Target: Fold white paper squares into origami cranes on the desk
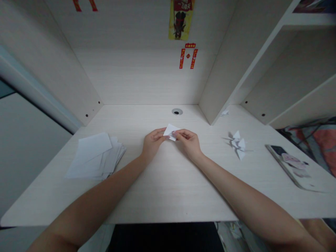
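Observation:
A small piece of folded white paper (171, 128) is held between both hands above the middle of the desk. My left hand (154, 140) pinches its left edge between thumb and fingers. From the other side, my right hand (188, 141) grips the paper's right part, and its fingertips cover some of the folds. To the left lies a loose stack of white paper sheets (91, 154). Several folded paper pieces with pointed tips (238, 144) sit in a cluster to the right of my right hand.
The pale desk (162, 196) has a round cable hole (177, 111) near the back wall. An upright divider panel (220, 63) meets the desk right of it. A phone-like flat object with a pink picture (294, 166) lies far right, near patterned cloth (324, 143).

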`<state>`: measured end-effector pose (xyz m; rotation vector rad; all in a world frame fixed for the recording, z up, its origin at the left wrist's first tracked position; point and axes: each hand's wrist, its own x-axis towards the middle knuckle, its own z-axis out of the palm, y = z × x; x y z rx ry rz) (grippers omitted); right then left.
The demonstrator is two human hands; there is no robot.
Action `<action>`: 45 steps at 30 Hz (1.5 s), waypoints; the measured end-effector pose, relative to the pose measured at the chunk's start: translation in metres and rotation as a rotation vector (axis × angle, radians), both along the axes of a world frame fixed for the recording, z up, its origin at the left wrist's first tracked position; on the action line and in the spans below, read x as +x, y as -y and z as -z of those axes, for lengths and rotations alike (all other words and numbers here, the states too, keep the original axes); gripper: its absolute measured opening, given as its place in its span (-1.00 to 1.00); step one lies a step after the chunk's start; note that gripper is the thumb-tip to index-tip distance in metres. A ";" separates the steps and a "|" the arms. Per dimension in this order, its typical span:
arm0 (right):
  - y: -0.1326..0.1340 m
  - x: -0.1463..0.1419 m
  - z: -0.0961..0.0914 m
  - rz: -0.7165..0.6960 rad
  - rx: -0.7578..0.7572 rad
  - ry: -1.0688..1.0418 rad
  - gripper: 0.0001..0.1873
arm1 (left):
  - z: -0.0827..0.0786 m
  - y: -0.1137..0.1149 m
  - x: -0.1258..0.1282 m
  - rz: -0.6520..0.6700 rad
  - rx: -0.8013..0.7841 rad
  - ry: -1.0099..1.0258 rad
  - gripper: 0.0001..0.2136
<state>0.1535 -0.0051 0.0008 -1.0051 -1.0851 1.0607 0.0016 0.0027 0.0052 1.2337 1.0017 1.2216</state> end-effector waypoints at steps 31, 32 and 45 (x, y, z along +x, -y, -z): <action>0.002 -0.001 0.001 0.035 0.007 0.010 -0.77 | -0.002 0.003 0.001 -0.097 -0.014 -0.016 -0.72; 0.002 -0.001 0.001 0.042 -0.007 0.010 -0.77 | -0.002 0.003 0.001 -0.099 -0.015 -0.014 -0.73; -0.002 -0.001 0.007 -0.020 -0.034 -0.093 -0.77 | 0.000 0.001 0.001 -0.086 -0.060 0.050 -0.68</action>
